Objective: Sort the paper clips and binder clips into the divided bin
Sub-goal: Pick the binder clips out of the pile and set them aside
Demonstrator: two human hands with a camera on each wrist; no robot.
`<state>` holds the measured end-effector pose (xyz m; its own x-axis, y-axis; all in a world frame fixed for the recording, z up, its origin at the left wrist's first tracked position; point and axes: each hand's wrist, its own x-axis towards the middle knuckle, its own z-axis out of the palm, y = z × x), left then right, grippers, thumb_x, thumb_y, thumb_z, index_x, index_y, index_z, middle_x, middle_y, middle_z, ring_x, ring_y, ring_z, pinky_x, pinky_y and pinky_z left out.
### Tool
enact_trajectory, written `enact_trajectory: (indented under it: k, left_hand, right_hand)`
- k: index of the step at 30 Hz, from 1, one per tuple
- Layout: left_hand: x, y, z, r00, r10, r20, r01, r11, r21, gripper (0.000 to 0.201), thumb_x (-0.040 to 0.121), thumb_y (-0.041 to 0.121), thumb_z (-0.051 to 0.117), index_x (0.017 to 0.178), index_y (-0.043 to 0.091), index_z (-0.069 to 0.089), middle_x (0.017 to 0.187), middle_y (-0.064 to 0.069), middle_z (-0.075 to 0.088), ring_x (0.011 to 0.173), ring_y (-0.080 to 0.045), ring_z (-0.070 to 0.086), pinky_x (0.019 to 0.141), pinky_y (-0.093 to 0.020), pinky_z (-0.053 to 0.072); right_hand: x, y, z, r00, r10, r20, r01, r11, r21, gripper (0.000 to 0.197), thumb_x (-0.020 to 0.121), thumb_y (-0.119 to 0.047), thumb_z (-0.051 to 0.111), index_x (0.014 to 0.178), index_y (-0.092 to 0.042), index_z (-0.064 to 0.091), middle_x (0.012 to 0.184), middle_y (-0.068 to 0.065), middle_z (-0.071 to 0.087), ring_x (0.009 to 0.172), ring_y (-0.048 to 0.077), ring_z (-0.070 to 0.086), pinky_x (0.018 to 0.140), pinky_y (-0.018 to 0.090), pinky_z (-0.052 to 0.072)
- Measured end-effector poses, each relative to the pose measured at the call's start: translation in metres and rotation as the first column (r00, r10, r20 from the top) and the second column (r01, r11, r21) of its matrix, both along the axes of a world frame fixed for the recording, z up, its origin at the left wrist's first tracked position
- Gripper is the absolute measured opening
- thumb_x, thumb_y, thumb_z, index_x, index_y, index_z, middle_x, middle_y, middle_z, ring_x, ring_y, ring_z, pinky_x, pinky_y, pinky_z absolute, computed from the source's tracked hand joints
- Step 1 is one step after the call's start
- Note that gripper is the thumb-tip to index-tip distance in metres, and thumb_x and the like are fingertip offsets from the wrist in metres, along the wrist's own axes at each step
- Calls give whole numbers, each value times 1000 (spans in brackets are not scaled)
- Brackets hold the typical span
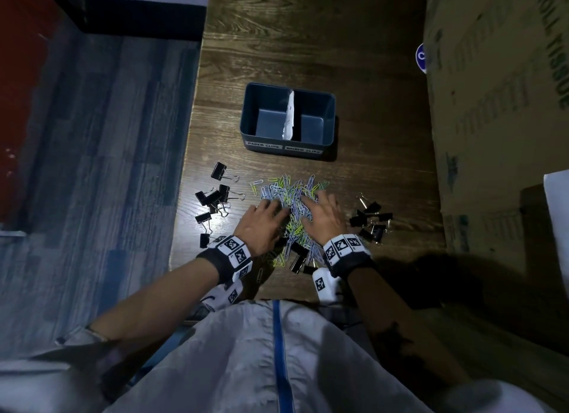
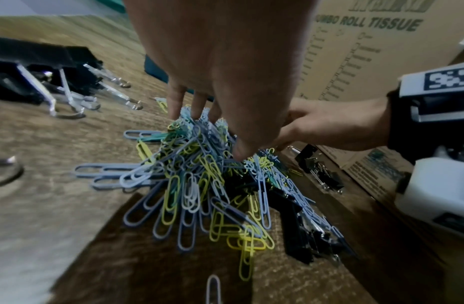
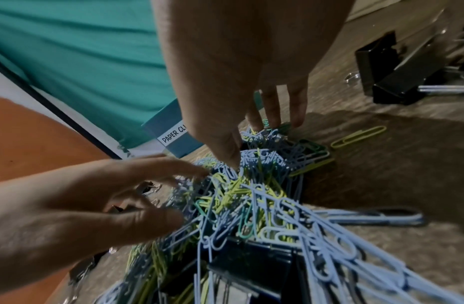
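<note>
A pile of blue, yellow and green paper clips (image 1: 289, 191) lies on the wooden table in front of the dark blue divided bin (image 1: 328, 114). The bin's left half is labelled PAPER CLIPS and its right half BINDER CLIPS; both look empty. My left hand (image 1: 268, 211) and right hand (image 1: 320, 206) press into the pile from either side, fingers spread and nearly straight. In the wrist views the left hand (image 2: 215, 133) and right hand (image 3: 251, 144) have fingertips and thumbs dug among the clips. Black binder clips sit in a left group (image 1: 215, 197), a right group (image 1: 371, 220), and partly buried in the pile (image 1: 300, 258).
A large cardboard box (image 1: 492, 104) walls off the table's right side, close to the right binder clips. The table's left edge (image 1: 184, 197) drops to blue carpet just beyond the left binder clips. A white divider (image 1: 289, 114) splits the bin.
</note>
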<state>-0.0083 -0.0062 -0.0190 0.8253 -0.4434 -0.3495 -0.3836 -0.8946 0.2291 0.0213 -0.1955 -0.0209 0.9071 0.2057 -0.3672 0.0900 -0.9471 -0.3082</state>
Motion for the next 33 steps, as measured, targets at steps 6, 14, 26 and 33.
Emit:
enact_trajectory:
  k: [6,14,26,33]
  left_hand:
    - [-5,7,-1,999,35,14,-34,999,-13,53,88,39,60,133,17,45,138,-11,43,123,-27,40,101,-44,42]
    - [19,-17,1,1000,24,-6,-24,999,-32,49,89,40,55,133,20,44,133,-5,47,118,-24,42,100,-41,40]
    - [32,-53,-6,981,187,-55,-192,974,-117,41,86,26,66,121,10,53,119,-11,51,110,-29,50,84,-43,52]
    - [29,-40,-11,941,271,-201,-328,875,-355,39,79,5,72,110,15,52,107,-6,58,92,-23,60,81,-35,55]
  right_hand:
    - [-1,-4,-2,996,-67,61,63,996,56,39,92,-21,64,131,-22,61,128,7,49,118,26,45,97,46,48]
    - [11,0,2,993,-115,-16,116,992,52,43,92,-3,62,129,-24,60,124,4,50,112,24,55,94,43,52]
    - [17,4,-7,962,-263,-77,271,954,125,35,80,-5,76,108,-23,64,118,2,56,103,27,61,87,44,54]
    - [20,-10,-12,932,-360,-29,355,897,264,16,88,6,65,92,-8,73,110,10,67,90,18,62,85,28,53]
